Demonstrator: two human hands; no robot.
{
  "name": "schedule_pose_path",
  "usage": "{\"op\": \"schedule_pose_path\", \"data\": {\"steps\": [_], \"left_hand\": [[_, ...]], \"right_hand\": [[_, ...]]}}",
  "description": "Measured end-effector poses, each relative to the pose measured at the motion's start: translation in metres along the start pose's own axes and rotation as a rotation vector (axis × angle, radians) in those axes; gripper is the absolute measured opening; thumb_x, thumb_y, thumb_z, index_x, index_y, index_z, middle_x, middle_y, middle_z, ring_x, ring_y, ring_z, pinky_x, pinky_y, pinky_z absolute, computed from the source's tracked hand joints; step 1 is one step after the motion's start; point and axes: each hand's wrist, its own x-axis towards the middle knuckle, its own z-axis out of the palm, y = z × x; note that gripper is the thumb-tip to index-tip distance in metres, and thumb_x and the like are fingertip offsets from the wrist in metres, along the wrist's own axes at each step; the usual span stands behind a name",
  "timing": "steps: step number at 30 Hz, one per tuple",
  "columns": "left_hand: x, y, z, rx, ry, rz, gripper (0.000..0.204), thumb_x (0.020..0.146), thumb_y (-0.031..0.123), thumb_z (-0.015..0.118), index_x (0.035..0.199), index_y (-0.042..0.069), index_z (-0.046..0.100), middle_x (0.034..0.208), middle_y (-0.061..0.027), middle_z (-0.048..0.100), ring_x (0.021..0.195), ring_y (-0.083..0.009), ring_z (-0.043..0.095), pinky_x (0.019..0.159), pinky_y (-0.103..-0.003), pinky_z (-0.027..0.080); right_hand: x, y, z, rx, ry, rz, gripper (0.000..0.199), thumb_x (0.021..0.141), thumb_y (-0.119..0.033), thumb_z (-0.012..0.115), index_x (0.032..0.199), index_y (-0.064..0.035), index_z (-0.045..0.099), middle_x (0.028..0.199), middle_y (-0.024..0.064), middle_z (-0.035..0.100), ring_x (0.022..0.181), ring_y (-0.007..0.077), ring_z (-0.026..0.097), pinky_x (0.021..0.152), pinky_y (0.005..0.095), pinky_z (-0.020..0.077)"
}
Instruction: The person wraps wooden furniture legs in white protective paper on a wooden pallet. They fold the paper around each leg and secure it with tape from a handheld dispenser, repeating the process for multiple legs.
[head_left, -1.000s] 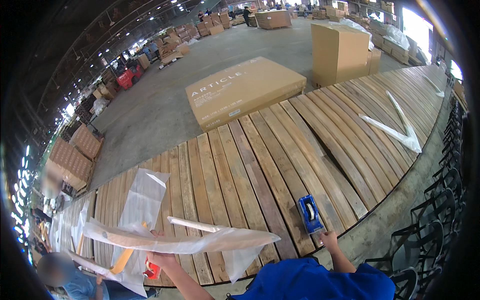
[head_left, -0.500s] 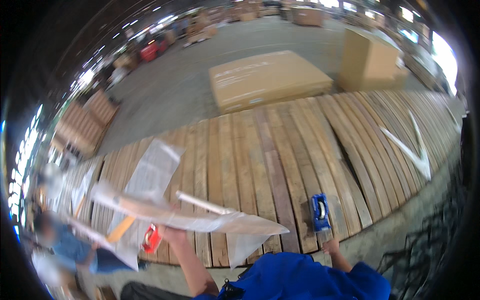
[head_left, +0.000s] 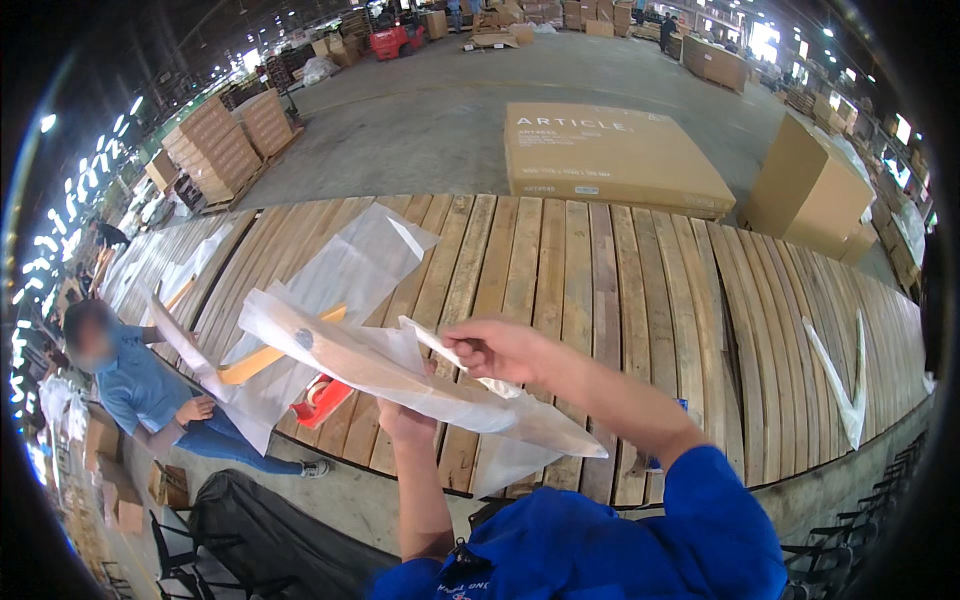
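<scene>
Bright, even daylight fills the hall; ceiling lamps glare at the rim, where fisheye bending and dark vignette creep in.

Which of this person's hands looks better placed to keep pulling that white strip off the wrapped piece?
The right hand, probably: it already pinches the white strip from above. The left hand is under the plastic-wrapped piece, propping it up, so it seems busy.

Left hand mostly hidden beneath translucent plastic bag, grip unclear; red tape dispenser half covered by bag; blue object behind right forearm, only slivers showing; far stacked boxes too small for detail
</scene>
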Motion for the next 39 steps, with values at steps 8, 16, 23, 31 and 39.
{"op": "schedule_pose_path", "data": {"steps": [8, 16, 23, 31, 39], "left_hand": [[0.000, 0.002, -0.014, -0.242, -0.107, -0.123, 0.096, 0.081, 0.039, 0.074, 0.156, 0.007, 0.025, 0.122, -0.0160, 0.062, 0.114, -0.0311, 0.062, 0.105, -0.049, 0.047], [0.022, 0.010, 0.003, -0.220, -0.248, -0.225, 0.103, 0.073, 0.031, 0.083, 0.154, 0.000, 0.026, 0.120, -0.0115, 0.058, 0.112, -0.0263, 0.061, 0.101, -0.042, 0.049], [0.052, -0.004, -0.025, -0.254, -0.484, -0.443, 0.101, 0.067, 0.036, 0.090, 0.145, -0.002, 0.039, 0.124, -0.0097, 0.057, 0.117, -0.0252, 0.059, 0.103, -0.040, 0.047], [0.076, 0.003, -0.024, -0.160, -0.714, -0.508, 0.080, 0.076, 0.045, 0.085, 0.135, 0.003, 0.052, 0.130, -0.0107, 0.055, 0.121, -0.0250, 0.058, 0.102, -0.044, 0.044], [0.081, 0.000, -0.016, -0.155, -0.739, -0.510, 0.082, 0.077, 0.053, 0.082, 0.135, 0.005, 0.050, 0.126, -0.0110, 0.059, 0.117, -0.0262, 0.060, 0.100, -0.044, 0.047]], "right_hand": [[0.013, -0.016, 0.058, -0.419, -0.135, 0.276, 0.028, 0.098, -0.025, 0.065, 0.076, -0.0077, 0.062, 0.060, -0.0056, 0.050, 0.047, 0.0031, 0.040, 0.039, 0.0202, 0.0261], [-0.014, -0.025, 0.058, -0.615, 0.049, 0.305, 0.031, 0.096, -0.035, 0.064, 0.083, -0.0063, 0.062, 0.061, -0.0040, 0.052, 0.043, 0.0044, 0.040, 0.038, 0.0213, 0.0274], [-0.032, -0.030, 0.071, -0.772, 0.198, 0.222, 0.035, 0.095, -0.038, 0.064, 0.088, -0.0033, 0.065, 0.070, 0.0023, 0.062, 0.045, 0.0052, 0.042, 0.041, 0.0235, 0.0279], [-0.036, -0.031, 0.069, -0.817, 0.269, 0.281, 0.039, 0.096, -0.041, 0.065, 0.080, -0.0053, 0.065, 0.070, 0.0053, 0.065, 0.047, 0.0064, 0.043, 0.043, 0.0245, 0.0289], [-0.043, 0.007, 0.053, -0.530, 0.374, 0.062, 0.047, 0.095, -0.048, 0.067, 0.077, -0.0046, 0.065, 0.065, 0.0037, 0.062, 0.049, 0.0075, 0.046, 0.044, 0.0247, 0.0337]]}}
